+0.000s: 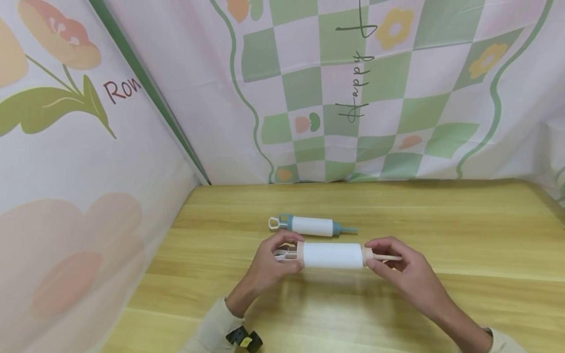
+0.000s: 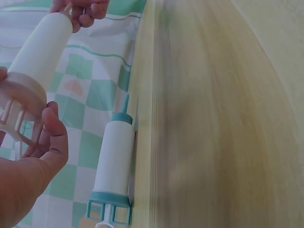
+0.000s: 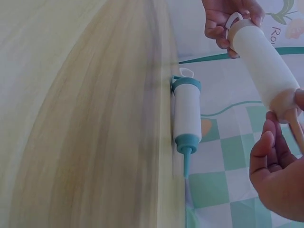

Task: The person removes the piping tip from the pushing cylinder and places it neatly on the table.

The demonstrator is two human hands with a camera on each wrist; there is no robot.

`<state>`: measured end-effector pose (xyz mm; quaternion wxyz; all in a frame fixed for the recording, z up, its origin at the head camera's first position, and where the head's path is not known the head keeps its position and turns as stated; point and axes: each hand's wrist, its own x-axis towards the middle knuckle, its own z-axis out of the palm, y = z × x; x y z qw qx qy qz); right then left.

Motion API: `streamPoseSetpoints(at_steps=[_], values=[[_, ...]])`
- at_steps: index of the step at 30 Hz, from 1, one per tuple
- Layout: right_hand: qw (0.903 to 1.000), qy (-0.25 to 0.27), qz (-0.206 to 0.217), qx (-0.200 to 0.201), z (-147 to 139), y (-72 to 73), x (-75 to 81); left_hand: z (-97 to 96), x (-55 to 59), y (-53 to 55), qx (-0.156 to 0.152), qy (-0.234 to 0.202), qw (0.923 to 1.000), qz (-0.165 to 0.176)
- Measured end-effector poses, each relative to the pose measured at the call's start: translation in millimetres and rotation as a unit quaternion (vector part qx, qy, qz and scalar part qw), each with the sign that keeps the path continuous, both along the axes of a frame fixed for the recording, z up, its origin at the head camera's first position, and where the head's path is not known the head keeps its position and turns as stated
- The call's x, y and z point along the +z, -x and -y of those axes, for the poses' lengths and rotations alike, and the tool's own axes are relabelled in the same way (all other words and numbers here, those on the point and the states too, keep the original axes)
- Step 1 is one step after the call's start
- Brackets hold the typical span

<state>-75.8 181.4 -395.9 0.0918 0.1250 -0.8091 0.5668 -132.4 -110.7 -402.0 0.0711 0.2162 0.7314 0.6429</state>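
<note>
Above the table, a white plunger syringe [image 1: 333,256] with beige ends lies level between two hands. My left hand [image 1: 273,260] grips its beige handle collar [image 1: 300,254], thumb and fingers on opposite sides. At the other end, my right hand [image 1: 408,269] pinches the beige nozzle cap [image 3: 283,105]; the thin spout runs past the fingers. Part of the white pull ring is hidden by the left hand in the head view. Just behind the held one, a similar white syringe [image 1: 312,226] with teal ends rests on the table, its spout pointing right.
The wood-grain table [image 1: 212,215] stretches out on all sides of the hands. A checked green-and-white cloth [image 1: 304,88] hangs along the back edge, and a flowered cloth [image 1: 145,162] hangs at the left. A black strap [image 1: 244,339] sits by the left sleeve.
</note>
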Motion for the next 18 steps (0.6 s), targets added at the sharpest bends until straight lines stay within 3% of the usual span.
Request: streamPoseSetpoints(at_steps=[6, 18], values=[[0.9981, 0.02, -0.051, 0.029, -2.3, 2.1, -3.4, 1.0, 0.8, -0.8, 0.003, 0.006, 1.0, -0.004], [0.9983, 0.016, -0.049, 0.028, 0.1, 4.4, -4.2, 2.7, 1.8, -1.1, 0.004, -0.007, 0.9999, 0.009]])
